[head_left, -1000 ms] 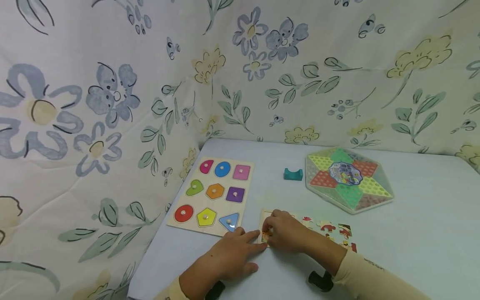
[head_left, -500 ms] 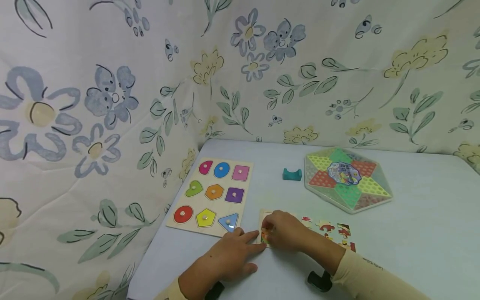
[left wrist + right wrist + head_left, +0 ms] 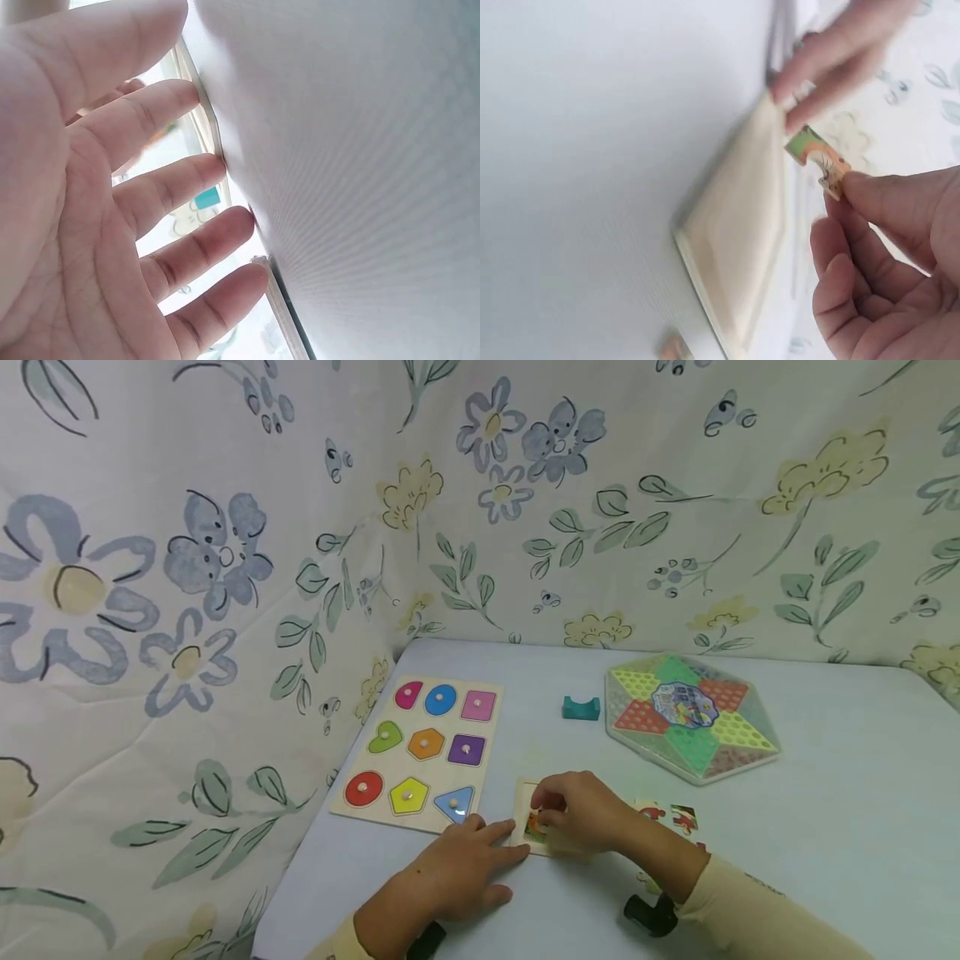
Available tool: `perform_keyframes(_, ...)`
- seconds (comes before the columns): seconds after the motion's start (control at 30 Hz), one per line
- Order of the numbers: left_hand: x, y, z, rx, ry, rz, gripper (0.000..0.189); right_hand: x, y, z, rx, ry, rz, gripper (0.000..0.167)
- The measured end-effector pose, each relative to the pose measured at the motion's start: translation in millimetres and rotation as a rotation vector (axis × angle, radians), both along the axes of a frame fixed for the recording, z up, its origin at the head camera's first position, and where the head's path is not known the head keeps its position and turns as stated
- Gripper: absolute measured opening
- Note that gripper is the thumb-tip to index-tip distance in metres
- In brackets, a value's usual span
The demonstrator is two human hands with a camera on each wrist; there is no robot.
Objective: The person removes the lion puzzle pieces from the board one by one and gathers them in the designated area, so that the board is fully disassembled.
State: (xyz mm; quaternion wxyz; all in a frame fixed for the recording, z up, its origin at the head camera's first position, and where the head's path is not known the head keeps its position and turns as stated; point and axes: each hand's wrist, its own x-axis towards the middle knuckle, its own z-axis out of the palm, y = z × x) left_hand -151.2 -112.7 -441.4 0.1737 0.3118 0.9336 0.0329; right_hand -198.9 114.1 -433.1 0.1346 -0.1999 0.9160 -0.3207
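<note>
My right hand (image 3: 588,814) hovers over a small pale wooden puzzle tray (image 3: 517,839), thumb and fingertips together. In the right wrist view it pinches a jigsaw piece (image 3: 832,169), green and orange with a whiskered animal print. The inside of the tray (image 3: 739,232) looks plain wood there; part of it is hidden from the head camera by the hand. My left hand (image 3: 461,868) lies with fingers spread, its fingertips at the tray's left edge. In the left wrist view the left fingers (image 3: 195,247) are extended and hold nothing.
Loose jigsaw pieces (image 3: 684,818) lie right of the tray, partly under my right forearm. A peg shape board (image 3: 386,818) stands left, a teal curved block (image 3: 581,709) behind, a hexagonal star-pattern game board (image 3: 693,743) back right. Floral cloth (image 3: 480,568) hangs behind.
My right hand has shifted slightly right and up from the tray's left part, and its forearm now covers more loose pieces. My left hand stays in place.
</note>
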Motion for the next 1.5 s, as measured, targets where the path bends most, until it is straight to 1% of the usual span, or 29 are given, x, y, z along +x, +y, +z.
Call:
perform_keyframes(0.1, -0.4, -1.2, -0.4, -0.005, 0.009, -0.005, 0.059, 1.9, 12.0, 11.3, 0.002, -0.005, -0.009, 0.009)
perform_keyframes(0.17, -0.4, -2.1, -0.2, -0.007, 0.012, -0.008, 0.058, 4.1, 22.0, 18.0, 0.015, -0.012, -0.001, 0.007)
perform_keyframes(0.3, 0.6, -3.9, 0.8, 0.0, 0.007, -0.001, 0.058, 10.9, 42.7, 23.9, 0.017, -0.062, 0.031, 0.006)
perform_keyframes(0.37, 1.0, -4.7, 1.2, -0.002, 0.012, -0.002, 0.058, 15.4, 51.5, 22.5, 0.02, -0.092, 0.043, 0.008)
perform_keyframes(0.47, 0.8, -6.6, 1.0, -0.006, 0.025, -0.007, 0.058, 23.1, 60.8, 17.0, 0.035, -0.139, 0.037, 0.01)
perform_keyframes(0.6, 0.2, -9.3, 1.2, -0.004, 0.036, -0.011, 0.058, 29.5, 65.6, 7.0, 0.076, -0.124, 0.018, 0.012)
perform_keyframes(0.8, -0.6, -12.1, 0.1, 0.006, 0.032, -0.013, 0.058, 33.9, 62.0, -3.1, 0.122, -0.064, -0.03, 0.012)
perform_keyframes(0.93, -0.5, -13.4, -0.4, 0.008, 0.025, -0.007, 0.057, 35.2, 58.4, -9.1, 0.121, -0.004, -0.013, 0.012)
perform_keyframes(1.03, -0.7, -13.5, -0.2, 0.011, 0.022, -0.002, 0.057, 36.1, 56.0, -12.1, 0.133, 0.028, -0.019, 0.013)
perform_keyframes(1.17, -1.4, -13.2, -0.1, 0.02, 0.009, 0.005, 0.057, 38.0, 55.4, -14.2, 0.152, 0.069, -0.033, 0.013)
perform_keyframes(1.27, -1.6, -13.9, -0.1, 0.024, -0.003, 0.009, 0.057, 40.0, 57.3, -13.9, 0.149, 0.11, -0.036, 0.009)
perform_keyframes(1.37, -2.6, -15.6, -0.7, 0.018, 0.006, 0.001, 0.055, 41.7, 60.1, -9.7, 0.133, 0.184, -0.047, 0.004)
perform_keyframes(1.43, -3.8, -17.1, -0.8, 0.014, 0.027, -0.014, 0.052, 42.5, 62.1, -5.5, 0.129, 0.256, -0.071, 0.004)
perform_keyframes(1.5, -5.4, -18.2, -0.8, 0.012, 0.054, -0.032, 0.05, 43.3, 65.5, -1.6, 0.122, 0.351, -0.087, 0.008)
